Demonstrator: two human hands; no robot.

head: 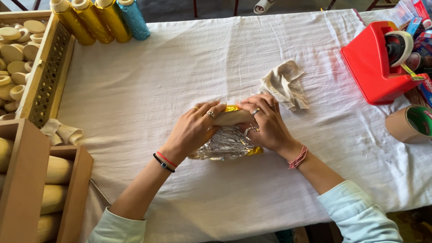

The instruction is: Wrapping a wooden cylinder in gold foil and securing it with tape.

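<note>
A pale wooden piece (232, 118) lies on a crinkled sheet of foil (226, 145), silver on top with gold edges, in the middle of the white tablecloth (148, 94). My left hand (194, 129) presses on the piece's left end, fingers over the foil. On the right end sits my right hand (265, 121), its fingers curled over the piece and the foil's edge. Both hands wear rings, and bracelets circle both wrists.
Gold and blue foil rolls (96, 20) stand at the back left beside a wooden crate of round wooden pieces (15, 54). Wooden boxes (40, 180) sit at the front left. A crumpled cloth (284, 83), a red tape dispenser (378, 63) and a brown tape roll (411, 123) lie right.
</note>
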